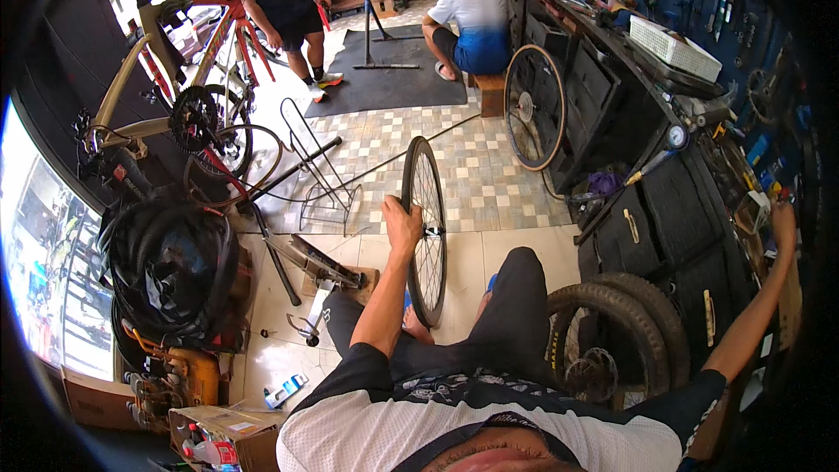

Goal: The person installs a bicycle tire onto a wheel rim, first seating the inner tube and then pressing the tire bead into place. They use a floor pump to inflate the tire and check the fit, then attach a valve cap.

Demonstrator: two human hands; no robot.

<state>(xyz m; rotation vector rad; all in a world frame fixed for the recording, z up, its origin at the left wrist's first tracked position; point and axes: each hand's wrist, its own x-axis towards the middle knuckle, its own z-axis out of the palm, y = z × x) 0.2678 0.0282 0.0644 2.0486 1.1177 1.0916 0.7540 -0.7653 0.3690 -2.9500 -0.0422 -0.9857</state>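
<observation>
A bicycle wheel (426,236) with a black tyre and thin spokes stands upright on the floor between my legs. My left hand (402,223) is closed round the near left side of its tyre and rim. Out to the far right, my right hand (783,220) reaches among small items on the cluttered workbench (743,210). Its fingers are small and partly hidden there, so whether they grip anything does not show. A little blue and yellow item (769,179) lies just beyond those fingertips.
Two fat-tyred wheels (612,332) lean by my right leg, against black cabinets (651,232). A metal wheel stand (328,275) is at my left, near piled black tyres (166,271). Bicycles (188,79) hang behind. One person (476,22) sits ahead; another (284,4) stands farther left.
</observation>
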